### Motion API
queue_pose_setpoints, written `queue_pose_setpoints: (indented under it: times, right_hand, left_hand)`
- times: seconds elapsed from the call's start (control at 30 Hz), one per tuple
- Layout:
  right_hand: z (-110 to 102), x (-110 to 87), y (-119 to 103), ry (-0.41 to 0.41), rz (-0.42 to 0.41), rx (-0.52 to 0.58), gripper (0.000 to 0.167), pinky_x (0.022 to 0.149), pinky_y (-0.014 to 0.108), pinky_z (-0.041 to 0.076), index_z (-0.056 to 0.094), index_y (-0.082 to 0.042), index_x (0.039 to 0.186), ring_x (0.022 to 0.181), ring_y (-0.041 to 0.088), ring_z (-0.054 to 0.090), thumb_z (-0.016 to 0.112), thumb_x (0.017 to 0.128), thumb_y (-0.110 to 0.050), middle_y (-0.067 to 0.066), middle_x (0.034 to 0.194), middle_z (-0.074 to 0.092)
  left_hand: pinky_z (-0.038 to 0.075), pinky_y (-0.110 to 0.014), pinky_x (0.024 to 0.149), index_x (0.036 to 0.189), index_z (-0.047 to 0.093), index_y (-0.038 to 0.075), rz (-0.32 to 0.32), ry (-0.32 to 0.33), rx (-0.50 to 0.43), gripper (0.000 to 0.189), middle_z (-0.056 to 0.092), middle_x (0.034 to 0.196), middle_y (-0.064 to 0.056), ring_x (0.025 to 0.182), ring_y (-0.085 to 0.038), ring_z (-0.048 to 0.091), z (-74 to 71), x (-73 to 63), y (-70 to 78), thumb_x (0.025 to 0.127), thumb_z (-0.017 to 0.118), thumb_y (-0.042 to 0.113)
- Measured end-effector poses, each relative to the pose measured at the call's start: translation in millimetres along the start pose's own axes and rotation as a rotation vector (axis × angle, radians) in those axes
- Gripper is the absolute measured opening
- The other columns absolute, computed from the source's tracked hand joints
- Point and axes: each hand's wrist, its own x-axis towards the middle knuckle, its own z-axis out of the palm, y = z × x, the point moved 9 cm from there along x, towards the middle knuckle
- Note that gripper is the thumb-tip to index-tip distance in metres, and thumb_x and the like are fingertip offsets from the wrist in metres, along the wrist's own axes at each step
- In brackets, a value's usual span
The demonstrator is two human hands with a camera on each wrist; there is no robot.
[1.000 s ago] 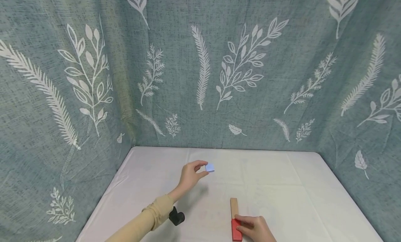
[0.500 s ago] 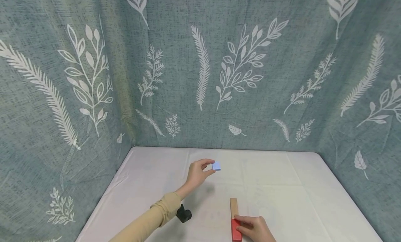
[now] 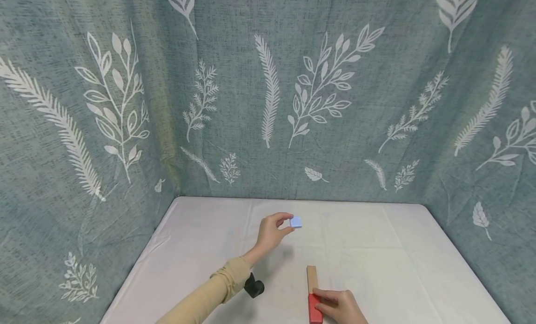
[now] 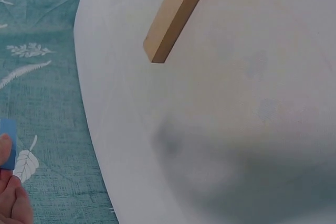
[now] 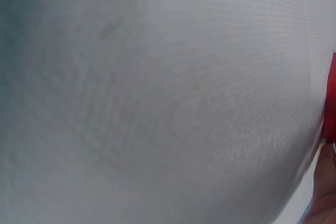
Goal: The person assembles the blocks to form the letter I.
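My left hand [image 3: 269, 232] pinches a small light-blue block [image 3: 296, 222] between thumb and fingertips, above the far middle of the table; a shadow falls below the hand. In the left wrist view that blue block [image 4: 7, 142] shows at the left edge. Nearer to me, my right hand [image 3: 344, 306] grips a red block [image 3: 315, 311] from its right side, thumb and fingers at its edge. A plain wooden block [image 3: 311, 279] extends from the red one's far end, the two in line. Only a strip of red block [image 5: 331, 103] appears in the right wrist view.
A white cloth covers the table [image 3: 377, 249]. Teal curtains [image 3: 234, 105] with white leaf prints stand behind it and along both sides. A black wrist camera [image 3: 254, 286] sits under my left forearm, by the beige sleeve [image 3: 226, 282].
My left hand has moved steadily to the right with the blue block, staying at the far side of the table. My right hand and the red and wooden blocks stay in place.
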Motion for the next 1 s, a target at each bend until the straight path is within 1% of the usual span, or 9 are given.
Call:
queue_pose_setpoints:
  times: [0.13, 0.27, 0.4, 0.6, 0.73, 0.83, 0.87, 0.9, 1.0]
  right_hand:
    - [1.1, 0.8, 2.5, -0.017, 0.035, 0.013, 0.041, 0.075, 0.017, 0.060, 0.069, 0.002, 0.112, 0.097, 0.004, 0.066, 0.072, 0.083, -0.027, 0.017, 0.107, 0.070]
    - [1.6, 1.0, 3.6, -0.019, 0.043, 0.020, 0.041, 0.075, 0.021, 0.061, 0.069, 0.001, 0.112, 0.097, 0.005, 0.066, 0.072, 0.083, -0.027, 0.016, 0.107, 0.070]
    - [1.6, 0.7, 4.0, -0.014, 0.031, 0.010, 0.040, 0.075, 0.020, 0.061, 0.069, 0.001, 0.112, 0.097, 0.005, 0.066, 0.071, 0.083, -0.027, 0.015, 0.107, 0.071]
    - [1.0, 0.4, 3.8, -0.003, 0.020, 0.015, 0.040, 0.074, 0.019, 0.061, 0.069, 0.001, 0.111, 0.096, 0.005, 0.067, 0.071, 0.083, -0.028, 0.015, 0.106, 0.071]
    - [0.7, 0.3, 3.8, 0.005, 0.009, 0.013, 0.040, 0.074, 0.016, 0.060, 0.069, 0.002, 0.110, 0.095, 0.005, 0.067, 0.071, 0.083, -0.028, 0.016, 0.105, 0.071]
    - [0.4, -0.1, 4.1, 0.012, -0.001, 0.006, 0.039, 0.074, 0.013, 0.058, 0.069, 0.002, 0.110, 0.095, 0.004, 0.066, 0.071, 0.083, -0.027, 0.016, 0.105, 0.071]
    - [0.3, -0.2, 4.0, 0.014, -0.006, 0.003, 0.039, 0.074, 0.012, 0.057, 0.069, 0.002, 0.109, 0.094, 0.003, 0.066, 0.071, 0.083, -0.027, 0.016, 0.104, 0.071]
    - [0.2, -0.2, 4.0, 0.016, -0.010, 0.001, 0.039, 0.074, 0.012, 0.057, 0.070, 0.002, 0.109, 0.094, 0.003, 0.066, 0.071, 0.083, -0.026, 0.016, 0.104, 0.072]
    - [0.0, -0.2, 2.9, 0.023, -0.029, -0.010, 0.037, 0.073, 0.012, 0.057, 0.070, 0.003, 0.108, 0.094, 0.003, 0.066, 0.071, 0.084, -0.025, 0.017, 0.103, 0.072]
  left_hand:
    - [0.054, -0.035, 0.097, 0.106, 0.069, -0.002, 0.011, 0.006, -0.005, 0.027, 0.069, 0.111, -0.017, 0.110, -0.032, 0.063, 4.4, 0.9, 0.8, 0.079, 0.072, 0.000]
    - [0.054, -0.035, 0.097, 0.106, 0.069, -0.003, 0.020, 0.005, -0.006, 0.027, 0.069, 0.111, -0.017, 0.110, -0.033, 0.063, 9.5, 1.2, 1.2, 0.080, 0.072, 0.001]
    - [0.054, -0.035, 0.097, 0.106, 0.069, -0.002, 0.018, 0.001, -0.018, 0.027, 0.069, 0.111, -0.017, 0.110, -0.032, 0.063, 14.0, 0.8, 1.1, 0.080, 0.072, 0.001]
    - [0.055, -0.035, 0.095, 0.105, 0.069, -0.004, 0.046, 0.006, -0.007, 0.027, 0.070, 0.109, -0.017, 0.107, -0.033, 0.064, 21.3, 1.7, -1.0, 0.079, 0.073, 0.000]
    - [0.056, -0.036, 0.095, 0.104, 0.069, -0.005, 0.062, 0.009, -0.007, 0.027, 0.070, 0.108, -0.018, 0.106, -0.034, 0.064, 25.9, 2.4, -3.7, 0.079, 0.073, 0.000]
    - [0.057, -0.035, 0.094, 0.104, 0.069, -0.005, 0.094, 0.014, -0.009, 0.026, 0.070, 0.107, -0.018, 0.105, -0.035, 0.065, 27.9, 0.8, -3.6, 0.079, 0.073, 0.000]
    - [0.057, -0.034, 0.093, 0.104, 0.069, -0.005, 0.110, 0.017, -0.010, 0.026, 0.070, 0.106, -0.018, 0.104, -0.035, 0.065, 28.0, -0.2, -2.6, 0.079, 0.073, 0.000]
    - [0.058, -0.031, 0.091, 0.103, 0.069, -0.004, 0.145, 0.029, -0.004, 0.024, 0.071, 0.105, -0.016, 0.102, -0.032, 0.066, 27.6, -1.4, -0.5, 0.079, 0.072, 0.002]
    - [0.059, -0.030, 0.089, 0.102, 0.069, -0.004, 0.181, 0.033, -0.006, 0.024, 0.071, 0.103, -0.016, 0.100, -0.031, 0.067, 29.3, -4.2, 1.0, 0.080, 0.072, 0.002]
